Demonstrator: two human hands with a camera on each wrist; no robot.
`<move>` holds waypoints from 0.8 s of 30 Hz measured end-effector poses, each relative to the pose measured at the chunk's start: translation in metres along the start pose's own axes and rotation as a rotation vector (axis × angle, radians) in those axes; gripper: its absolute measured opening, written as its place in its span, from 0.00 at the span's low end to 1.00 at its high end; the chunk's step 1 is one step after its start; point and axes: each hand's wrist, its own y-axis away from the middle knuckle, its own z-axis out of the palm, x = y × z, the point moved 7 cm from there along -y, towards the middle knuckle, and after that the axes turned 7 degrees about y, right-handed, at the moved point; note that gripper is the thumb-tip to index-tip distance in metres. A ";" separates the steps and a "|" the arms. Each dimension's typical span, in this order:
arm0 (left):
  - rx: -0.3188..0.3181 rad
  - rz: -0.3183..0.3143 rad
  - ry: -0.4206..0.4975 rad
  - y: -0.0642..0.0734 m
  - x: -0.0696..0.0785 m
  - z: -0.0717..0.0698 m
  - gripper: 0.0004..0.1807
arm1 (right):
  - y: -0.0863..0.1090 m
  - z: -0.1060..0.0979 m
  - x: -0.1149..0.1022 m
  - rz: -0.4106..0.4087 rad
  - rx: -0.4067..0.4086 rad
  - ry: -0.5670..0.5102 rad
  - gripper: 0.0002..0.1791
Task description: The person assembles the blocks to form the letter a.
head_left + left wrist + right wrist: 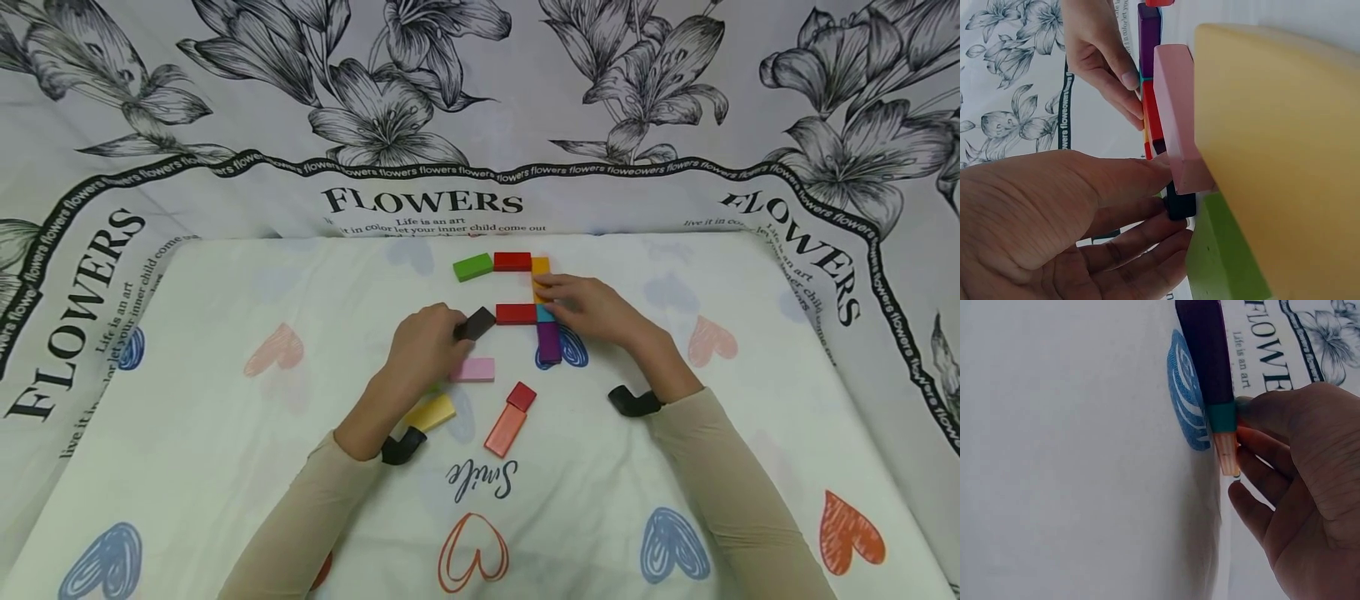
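I have the left grip (423, 343) pinching the black block (479, 323), with the yellow block (431, 412) near its wrist and the pink block (476, 370) just below its fingers. The black block's far end sits near the lower red block (516, 314). Farther up, the green block (472, 267) meets the upper red block (512, 262). Next, the orange block (541, 265), teal block (543, 315) and purple block (549, 342) form a column; my right grip (592, 307) rests fairly straight fingers against the orange and teal ones.
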 end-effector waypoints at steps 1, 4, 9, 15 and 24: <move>0.000 0.001 0.000 0.000 0.000 0.000 0.14 | 0.000 0.000 0.000 0.002 -0.001 -0.001 0.23; 0.000 0.001 -0.003 0.000 -0.001 0.001 0.13 | 0.000 0.002 0.000 -0.002 0.000 0.000 0.23; 0.004 0.006 -0.016 -0.001 -0.002 0.001 0.14 | 0.001 0.001 0.000 -0.001 0.006 0.002 0.23; -0.005 -0.002 -0.018 0.001 -0.003 0.000 0.15 | 0.001 -0.001 -0.002 -0.001 0.008 -0.006 0.23; -0.013 -0.060 -0.053 0.018 -0.008 -0.010 0.28 | 0.001 -0.001 -0.003 -0.010 0.007 0.006 0.23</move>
